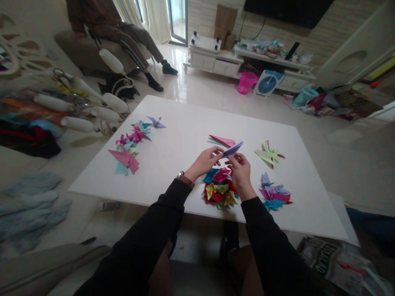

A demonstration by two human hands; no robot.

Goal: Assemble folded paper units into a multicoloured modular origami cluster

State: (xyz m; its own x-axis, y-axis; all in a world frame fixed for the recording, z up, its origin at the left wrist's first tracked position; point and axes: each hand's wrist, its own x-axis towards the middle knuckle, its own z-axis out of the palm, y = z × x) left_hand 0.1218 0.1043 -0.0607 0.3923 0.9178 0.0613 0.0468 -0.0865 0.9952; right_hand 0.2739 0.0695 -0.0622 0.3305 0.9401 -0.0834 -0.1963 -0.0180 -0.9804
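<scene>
Between my two hands is a folded piece of purple origami paper (233, 150), held above the white table. My left hand (209, 159) pinches its left end, and my right hand (241, 172) grips its lower edge with thumb and fingers. Just beyond it lie folded pink and blue paper strips (222, 140). Below my hands sits a heap of colourful folded paper pieces (220, 189), partly covered by my right hand. A purple paper crane (156, 122) stands at the far left, near a row of pink and teal folded papers (131, 150).
On the white table (179, 164), light green folded papers (269, 154) lie to the right, with a purple, pink and blue pile (274, 192) nearer me. A chandelier (92, 102) stands left of the table. A seated person (123, 37) is at the back left.
</scene>
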